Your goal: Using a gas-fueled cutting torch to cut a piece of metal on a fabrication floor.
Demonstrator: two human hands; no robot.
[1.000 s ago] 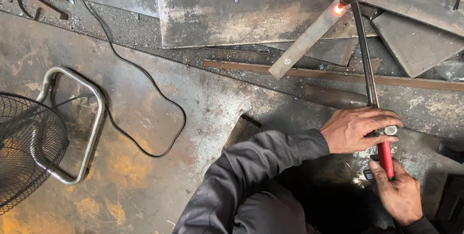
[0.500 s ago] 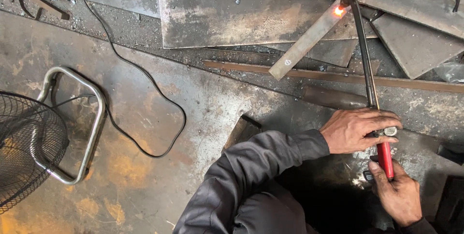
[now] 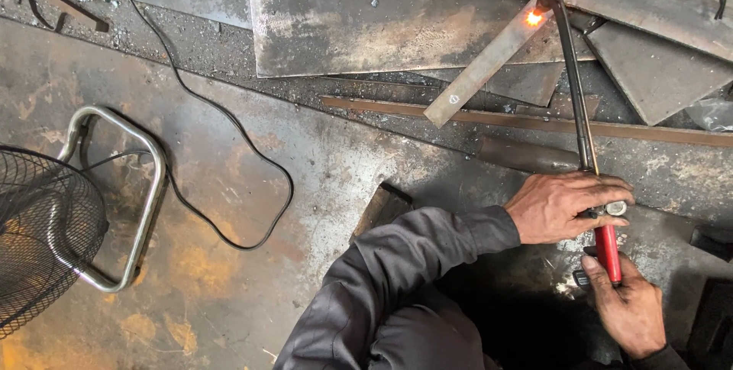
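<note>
1. Nothing much is shifting since the earlier frames: both hands are keeping their places on the cutting torch (image 3: 576, 87), and the orange glow (image 3: 532, 17) is still burning at the same spot near the upper end of the flat steel bar (image 3: 485, 61).
2. The left hand (image 3: 566, 206) is lying over the torch where the thin dark tube meets the valve body, its fingers (image 3: 611, 187) curling closed around it.
3. The right hand (image 3: 628, 310) is sitting lower, nearer the person, its fingers wrapping shut around the red handle (image 3: 607, 252).
4. The torch's long axis is running almost straight away from the hands, up the frame and leaning slightly left, so the bent tip is standing well beyond both hands; the left hand is the nearer to it.
5. The flat bar is lying diagonally, its lower end towards the left and its heated end up right under the tip, resting across the big rusty steel plates (image 3: 366, 19) on the workshop floor (image 3: 321, 164).
6. Off to the left, a wire fan guard (image 3: 42, 240), a bent tube frame (image 3: 149, 187) and a black cable (image 3: 229, 122) are lying well apart from the work.
</note>
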